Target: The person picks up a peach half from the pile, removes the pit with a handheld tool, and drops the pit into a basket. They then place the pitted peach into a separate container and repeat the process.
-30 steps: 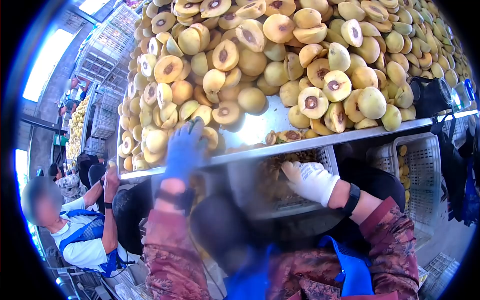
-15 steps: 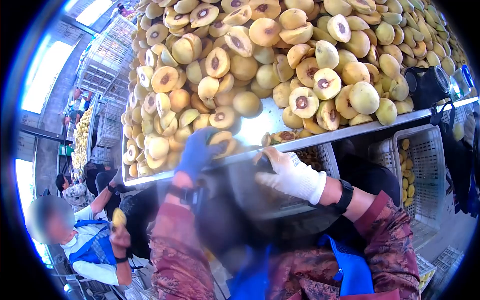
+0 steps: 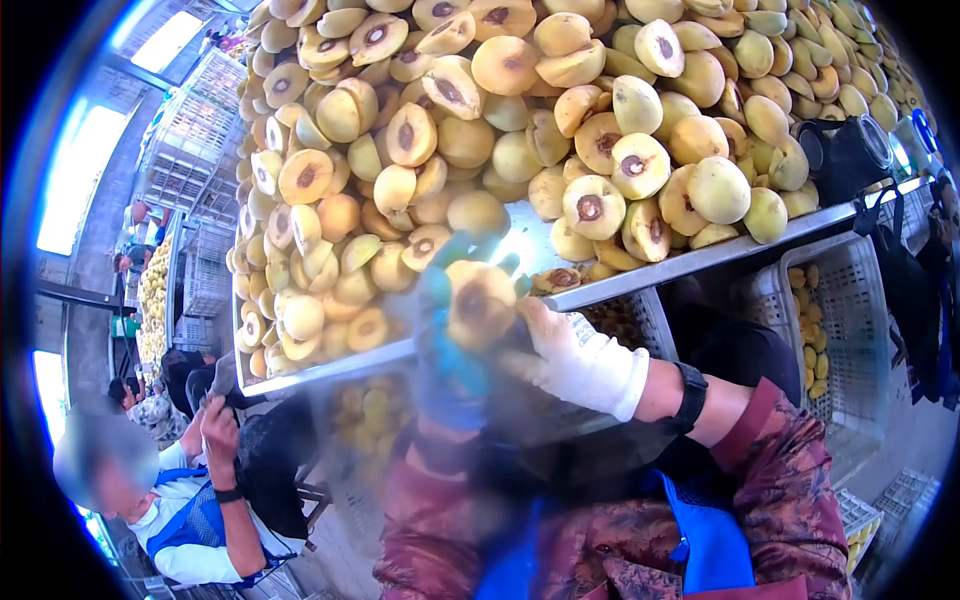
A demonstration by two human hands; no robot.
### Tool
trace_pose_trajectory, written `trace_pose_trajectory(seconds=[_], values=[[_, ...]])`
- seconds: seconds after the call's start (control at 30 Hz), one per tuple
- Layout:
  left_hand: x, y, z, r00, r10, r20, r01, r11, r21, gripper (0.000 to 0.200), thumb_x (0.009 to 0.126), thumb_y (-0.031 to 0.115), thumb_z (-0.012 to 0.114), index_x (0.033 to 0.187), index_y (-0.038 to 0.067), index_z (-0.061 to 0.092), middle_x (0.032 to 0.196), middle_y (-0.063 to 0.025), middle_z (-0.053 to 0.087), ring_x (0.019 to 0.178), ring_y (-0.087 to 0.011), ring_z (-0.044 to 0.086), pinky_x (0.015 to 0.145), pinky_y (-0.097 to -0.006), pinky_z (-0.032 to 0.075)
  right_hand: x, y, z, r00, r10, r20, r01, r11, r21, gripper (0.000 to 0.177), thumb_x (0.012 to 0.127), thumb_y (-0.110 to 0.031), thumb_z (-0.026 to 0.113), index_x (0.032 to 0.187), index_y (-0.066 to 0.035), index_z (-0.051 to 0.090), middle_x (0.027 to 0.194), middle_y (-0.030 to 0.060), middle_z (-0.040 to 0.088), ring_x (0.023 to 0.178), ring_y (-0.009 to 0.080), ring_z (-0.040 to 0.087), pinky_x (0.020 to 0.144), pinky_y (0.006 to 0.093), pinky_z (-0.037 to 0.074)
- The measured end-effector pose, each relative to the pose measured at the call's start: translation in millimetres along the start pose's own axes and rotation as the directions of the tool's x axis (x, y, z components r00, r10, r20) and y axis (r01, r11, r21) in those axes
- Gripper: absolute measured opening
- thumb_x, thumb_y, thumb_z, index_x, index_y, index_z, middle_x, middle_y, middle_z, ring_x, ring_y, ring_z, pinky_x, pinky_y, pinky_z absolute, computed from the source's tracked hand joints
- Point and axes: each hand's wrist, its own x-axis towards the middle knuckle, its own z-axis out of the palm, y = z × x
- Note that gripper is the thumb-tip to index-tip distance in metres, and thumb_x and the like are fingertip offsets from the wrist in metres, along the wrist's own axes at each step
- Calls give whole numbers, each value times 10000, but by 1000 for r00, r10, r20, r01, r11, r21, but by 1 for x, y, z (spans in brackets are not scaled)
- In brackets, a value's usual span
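My left hand point(image 3: 450, 345), in a blue-green glove smeared by motion, is closed around a peach half point(image 3: 482, 302) just above the table's front rim. The cut face with its brown pit area is turned up toward me. My right hand point(image 3: 590, 360), in a white glove, is curled right beside that half, its thumb near the fruit's edge. Whatever lies in its fingers is blurred and hidden. Beyond both hands, a heap of halved yellow peaches point(image 3: 465, 140) covers the metal table point(image 3: 650, 280), many showing brown pits.
Below the table edge at right stands a white crate point(image 3: 845, 330) holding peach halves. A dark cylindrical container point(image 3: 850, 160) sits on the table's right side. At left, a co-worker point(image 3: 210, 500) in a blue vest sits at the table. Stacked crates point(image 3: 205, 130) stand behind.
My left hand has lifted a peach half off the table edge and brought it right, beside my right hand. The co-worker's raised hand no longer shows its yellow piece.
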Motion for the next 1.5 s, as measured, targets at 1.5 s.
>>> trace_pose_trajectory(seconds=[1.5], values=[[-19, 8, -5, 956, 30, 291, -101, 968, 232, 525, 900, 368, 609, 1213, -47, 540, 1144, -211, 613, 961, -302, 641, 809, -392, 545, -16, -33, -18, 788, 257, 560, -540, 725, 427, 493, 855, -215, 618, 1188, 84, 412, 842, 308, 612, 802, 454, 629, 700, 480, 513]])
